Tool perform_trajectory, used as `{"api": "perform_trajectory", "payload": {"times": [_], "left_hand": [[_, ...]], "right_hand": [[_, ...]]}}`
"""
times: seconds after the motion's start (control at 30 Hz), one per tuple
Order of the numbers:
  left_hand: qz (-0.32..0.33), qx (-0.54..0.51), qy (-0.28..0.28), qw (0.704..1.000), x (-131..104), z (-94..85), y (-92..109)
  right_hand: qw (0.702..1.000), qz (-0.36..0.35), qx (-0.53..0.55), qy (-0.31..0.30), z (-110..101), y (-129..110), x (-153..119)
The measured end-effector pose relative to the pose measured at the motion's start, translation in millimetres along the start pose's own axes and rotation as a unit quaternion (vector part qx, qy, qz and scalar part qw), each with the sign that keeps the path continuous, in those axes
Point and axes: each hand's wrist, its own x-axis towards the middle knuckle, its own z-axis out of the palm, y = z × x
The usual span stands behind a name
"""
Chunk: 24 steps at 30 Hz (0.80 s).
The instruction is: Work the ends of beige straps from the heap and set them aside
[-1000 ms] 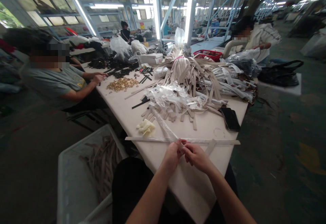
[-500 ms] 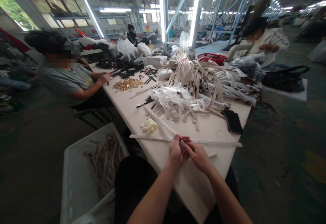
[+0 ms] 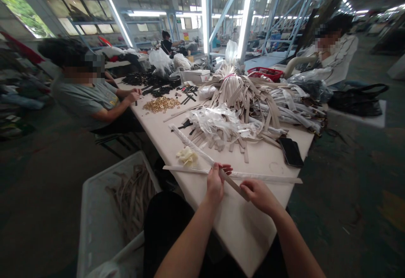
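Note:
A long beige strap (image 3: 233, 184), with a whitish covering on its far part, slants across the near end of the table. My left hand (image 3: 217, 182) is closed around its middle, thumb on top. At its near end, my right hand (image 3: 260, 194) pinches the strap between thumb and fingers. The bare beige stretch between my hands looks flat and straight. Beneath it, a second pale strap (image 3: 268, 178) lies crosswise, both its ends reaching the table's edges. A crumpled pale yellow piece (image 3: 187, 156) rests to the left of the slanting strap.
A heap of beige straps (image 3: 232, 88) and clear plastic wrapping (image 3: 218, 122) covers the middle of the table (image 3: 253, 227). Gold metal pieces (image 3: 161, 104) lie at left, a black phone (image 3: 291, 152) at right. A white bin (image 3: 87, 210) holds straps. Co-workers sit on both sides.
My right hand has moved right and toward me, away from my left hand. The strap's beige end now shows stretched between them. The view has shifted slightly.

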Motion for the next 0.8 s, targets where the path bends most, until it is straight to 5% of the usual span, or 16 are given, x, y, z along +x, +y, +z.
{"api": "perform_trajectory", "payload": {"times": [0.13, 0.37, 0.63, 0.8], "left_hand": [[-0.001, 0.011, -0.022, 1.000, 1.2, 2.5, 0.1], [0.028, 0.000, -0.009, 1.000, 11.0, 3.7, 9.3], [-0.037, 0.017, -0.011, 0.999, -3.6, 11.6, -37.7], [-0.106, 0.006, -0.063, 0.992, -3.6, 18.1, -45.6]], "right_hand": [[0.999, 0.013, 0.047, 0.025, -0.6, 2.6, -4.0], [0.994, 0.053, 0.093, -0.033, -4.8, 12.2, -6.0], [0.993, 0.029, 0.093, 0.068, 3.7, 10.6, 13.3], [0.967, 0.078, 0.225, 0.090, 19.9, 13.4, 17.8]]}}
